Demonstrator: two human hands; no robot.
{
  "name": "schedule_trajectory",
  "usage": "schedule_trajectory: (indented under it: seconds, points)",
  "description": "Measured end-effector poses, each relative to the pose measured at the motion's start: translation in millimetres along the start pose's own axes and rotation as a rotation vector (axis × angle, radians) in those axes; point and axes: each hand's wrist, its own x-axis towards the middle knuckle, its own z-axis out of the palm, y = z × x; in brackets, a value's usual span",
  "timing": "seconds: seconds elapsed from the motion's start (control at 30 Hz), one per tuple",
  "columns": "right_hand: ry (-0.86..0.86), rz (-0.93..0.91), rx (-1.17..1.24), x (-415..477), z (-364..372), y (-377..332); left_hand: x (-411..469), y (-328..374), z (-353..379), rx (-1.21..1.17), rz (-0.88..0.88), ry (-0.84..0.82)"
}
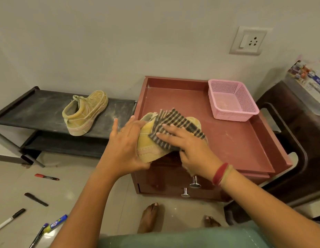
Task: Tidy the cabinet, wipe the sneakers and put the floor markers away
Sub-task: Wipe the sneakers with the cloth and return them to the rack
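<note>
markers [46, 177] lie scattered on the floor by the bare feet. the left hand [127, 145] cups a sneaker [148, 140] over the cabinet [236, 140] front edge, thumb curled under the sole. the right hand [188, 145] has its fingers spread flat, pressing a striped cloth [175, 122] onto it. a second sneaker [85, 115] sits on the shoe rack [39, 108] beyond.

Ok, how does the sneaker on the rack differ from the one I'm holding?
The rack sneaker stands on its sole on the rack, untouched; the held sneaker is tipped over the cabinet in the left hand. The rack sneaker is uncovered; the held sneaker lies partly under a striped cloth pressed by the right hand. Both are tan.
</note>
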Motion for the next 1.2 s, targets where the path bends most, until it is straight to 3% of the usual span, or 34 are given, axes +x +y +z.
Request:
schedule_trajectory:
  seconds: [0.07,0.17,0.33,0.47,0.63,0.77,0.97,1.1,1.2]
  points:
    - [-0.021,0.017,-0.005,-2.5,-4.2,6.6,0.0,-0.1,-1.0,0.002,-0.003,0.002]
    - [0.094,0.198,-0.059,6.8,-17.5,21.1,2.6,3.3,-2.9,-0.002,-0.003,-0.014]
    - [-0.020,0.122,-0.095,-6.0,-14.0,12.7,-0.3,-0.9,-1.6,0.016,0.004,-0.009]
    - [0.028,0.305,-0.280,6.9,-27.3,41.7,1.0,3.0,-1.8,-0.005,0.007,-0.029]
    - [-0.054,0.181,-0.161,-3.5,-21.3,17.3,-0.2,-0.2,-2.9,0.008,-0.021,-0.017]
    - [-0.027,0.364,-0.294,3.8,-33.5,40.9,1.9,4.1,-0.2,0.083,0.013,-0.044]
    - [-0.038,0.249,-0.097,-9.3,-21.8,18.9,0.8,-2.2,1.0,0.160,-0.011,-0.068]
    - [0.003,0.384,-0.263,-0.3,-27.5,47.0,2.5,4.7,3.3,0.187,0.002,-0.059]
    - [0.086,0.471,-0.035,2.0,-28.0,61.6,3.6,8.2,5.0,0.237,0.038,-0.031]
